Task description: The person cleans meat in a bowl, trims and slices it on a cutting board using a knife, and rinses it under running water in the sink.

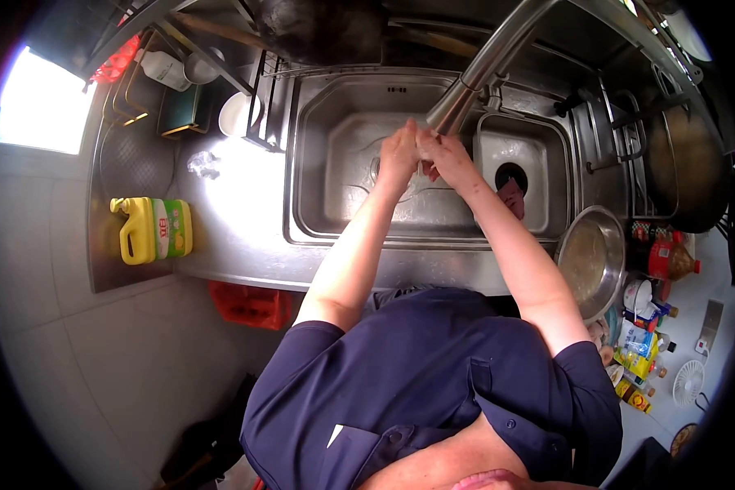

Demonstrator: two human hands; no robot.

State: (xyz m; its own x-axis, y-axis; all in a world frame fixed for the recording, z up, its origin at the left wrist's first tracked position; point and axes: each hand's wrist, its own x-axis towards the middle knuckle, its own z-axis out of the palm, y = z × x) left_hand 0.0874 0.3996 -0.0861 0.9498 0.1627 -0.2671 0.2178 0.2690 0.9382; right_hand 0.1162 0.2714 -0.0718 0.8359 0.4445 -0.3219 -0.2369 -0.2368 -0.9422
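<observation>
Both of my hands are close together under the spout of the metal faucet (453, 102), over the large basin of the steel sink (322, 196). My left hand (398, 153) has its fingers bent together and pointing toward the faucet's mouth. Touching or nearly touching it, my right hand (447, 159) is closed, with its fingers curled downward. Whatever lies between the fingers, if anything, is too small and hidden to make out. In the smaller basin, a dark reddish cloth-like piece (511, 198) lies by the black drain.
A yellow detergent jug (153, 230) stands on the left counter, near a crumpled clear wrapper (204, 165) and a white bowl (238, 114). Right of the sink sits a large metal bowl (590, 261), with several bottles and packets beyond it. A rack (621, 131) holds pans.
</observation>
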